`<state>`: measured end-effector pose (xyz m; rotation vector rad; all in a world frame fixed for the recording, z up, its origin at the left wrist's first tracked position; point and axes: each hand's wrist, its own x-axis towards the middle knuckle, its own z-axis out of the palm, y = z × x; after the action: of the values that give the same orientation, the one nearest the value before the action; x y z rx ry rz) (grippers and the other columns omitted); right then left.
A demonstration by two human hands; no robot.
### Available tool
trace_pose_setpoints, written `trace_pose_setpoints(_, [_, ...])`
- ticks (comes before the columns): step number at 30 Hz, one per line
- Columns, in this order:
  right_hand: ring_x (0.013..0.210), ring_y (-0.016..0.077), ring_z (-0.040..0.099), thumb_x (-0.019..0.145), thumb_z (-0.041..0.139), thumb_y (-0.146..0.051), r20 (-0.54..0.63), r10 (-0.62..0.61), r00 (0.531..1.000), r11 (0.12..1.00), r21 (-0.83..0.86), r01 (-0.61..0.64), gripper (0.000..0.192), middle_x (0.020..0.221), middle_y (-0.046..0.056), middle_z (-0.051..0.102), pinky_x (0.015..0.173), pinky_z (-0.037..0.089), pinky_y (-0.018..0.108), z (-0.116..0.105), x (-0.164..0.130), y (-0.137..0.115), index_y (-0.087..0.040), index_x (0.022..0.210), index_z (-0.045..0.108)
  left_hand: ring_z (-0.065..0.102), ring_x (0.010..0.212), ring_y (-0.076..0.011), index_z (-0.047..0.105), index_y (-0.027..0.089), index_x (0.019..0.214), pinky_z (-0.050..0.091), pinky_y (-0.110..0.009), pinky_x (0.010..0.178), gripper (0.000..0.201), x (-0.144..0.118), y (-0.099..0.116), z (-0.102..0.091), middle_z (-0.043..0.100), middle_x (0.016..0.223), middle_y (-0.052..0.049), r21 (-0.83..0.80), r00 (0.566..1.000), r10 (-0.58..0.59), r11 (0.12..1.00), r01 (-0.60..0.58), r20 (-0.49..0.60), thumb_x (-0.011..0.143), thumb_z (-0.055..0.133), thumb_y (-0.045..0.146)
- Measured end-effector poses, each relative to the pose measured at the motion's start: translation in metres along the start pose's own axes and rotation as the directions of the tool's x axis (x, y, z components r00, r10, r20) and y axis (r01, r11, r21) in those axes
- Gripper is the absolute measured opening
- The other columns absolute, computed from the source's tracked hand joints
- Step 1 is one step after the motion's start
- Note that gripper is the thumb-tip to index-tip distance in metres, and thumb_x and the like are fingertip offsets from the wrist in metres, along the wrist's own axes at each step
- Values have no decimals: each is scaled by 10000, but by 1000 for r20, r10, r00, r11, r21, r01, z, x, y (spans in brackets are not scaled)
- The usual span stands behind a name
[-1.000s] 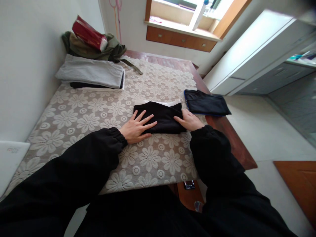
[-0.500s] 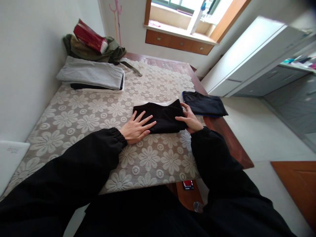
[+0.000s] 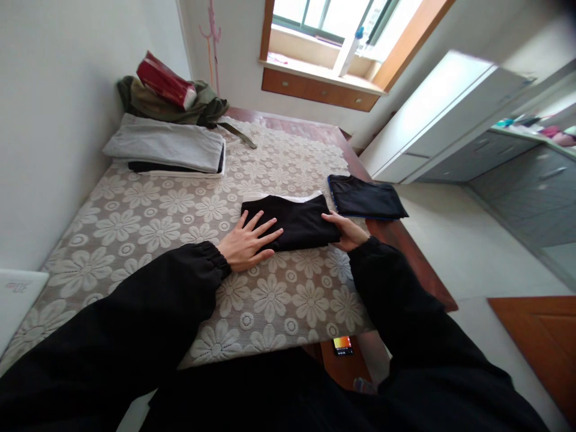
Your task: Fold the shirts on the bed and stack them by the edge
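A folded black garment [image 3: 299, 225] with a white band along its far edge lies on the flower-patterned tablecloth [image 3: 274, 297] in front of me. My left hand [image 3: 247, 240] rests flat on its left part, fingers spread. At the garment's right end, my right hand [image 3: 346, 230] grips the edge, thumb on top and the other fingers mostly hidden beneath or behind the cloth. Just beyond that hand lies a second folded dark garment [image 3: 366, 197] with a blue edge, near the table's right side.
At the far left, a stack of folded clothes has a grey garment [image 3: 166, 141] on top. Behind it, a red package [image 3: 165, 80] rests on an olive-green cloth item [image 3: 204, 102]. A lit phone [image 3: 342, 345] lies below the table's near edge. A white object [image 3: 20, 300] stands left.
My right hand's fingers have slipped further under or behind the garment's right end, leaving the thumb on top. My left hand stays spread on it. The camera view has tilted slightly.
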<state>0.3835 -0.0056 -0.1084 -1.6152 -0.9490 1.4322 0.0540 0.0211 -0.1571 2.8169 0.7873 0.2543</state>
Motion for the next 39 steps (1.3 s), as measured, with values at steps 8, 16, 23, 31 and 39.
trace_pose_setpoints(8, [990, 251, 809, 746, 891, -355, 132, 19, 991, 1000, 17, -22, 814, 1197, 40, 808, 878, 692, 368, 0, -3, -1, -343, 1485, 550, 139, 1687, -468, 255, 315, 1756, 115, -778, 1316, 832, -1, 1, -4, 246, 1827, -94, 12, 999, -2, 1000, 1, 38, 1056, 547, 656])
trace_pose_setpoints(16, [1104, 240, 800, 686, 895, -234, 94, -89, 992, 977, 203, 69, 1171, 1422, -4, 742, 894, 689, 354, -4, 9, 7, -452, 1691, 335, 135, 1687, -472, 243, 337, 1758, 126, -777, 1314, 828, -1, 0, -3, 242, 1828, -91, 19, 999, 5, 1000, -6, 39, 1058, 539, 664])
trace_pose_setpoints(23, [1244, 276, 748, 626, 866, -177, -4, -223, 975, 959, 178, 220, 1222, 1468, -20, 723, 1015, 653, 411, 10, 1, 12, -471, 1699, 361, 124, 1674, -525, 306, 401, 1736, 204, -795, 1286, 755, -2, 1, -2, 206, 1831, -122, 22, 1000, -24, 999, 24, 10, 1065, 510, 680])
trace_pose_setpoints(31, [1203, 338, 752, 709, 869, -330, 49, -139, 989, 988, -60, 142, 648, 1245, 32, 820, 1191, 520, 569, -3, 5, 30, -324, 1353, 794, 207, 1690, -398, 401, 369, 1705, 237, -690, 1344, 568, 1, 7, -1, 286, 1811, -12, -26, 991, -132, 991, 132, -22, 1142, 376, 444])
trace_pose_setpoints(39, [1465, 367, 582, 756, 831, -260, 164, -456, 875, 775, -410, 480, 729, 1490, 32, 702, 1324, 339, 572, -23, -11, -19, -331, 1474, 730, 242, 1688, -351, 317, 346, 1739, 290, -608, 1352, 637, -1, -3, 12, 240, 1820, -27, -22, 984, -122, 993, 120, -132, 1130, 405, 513])
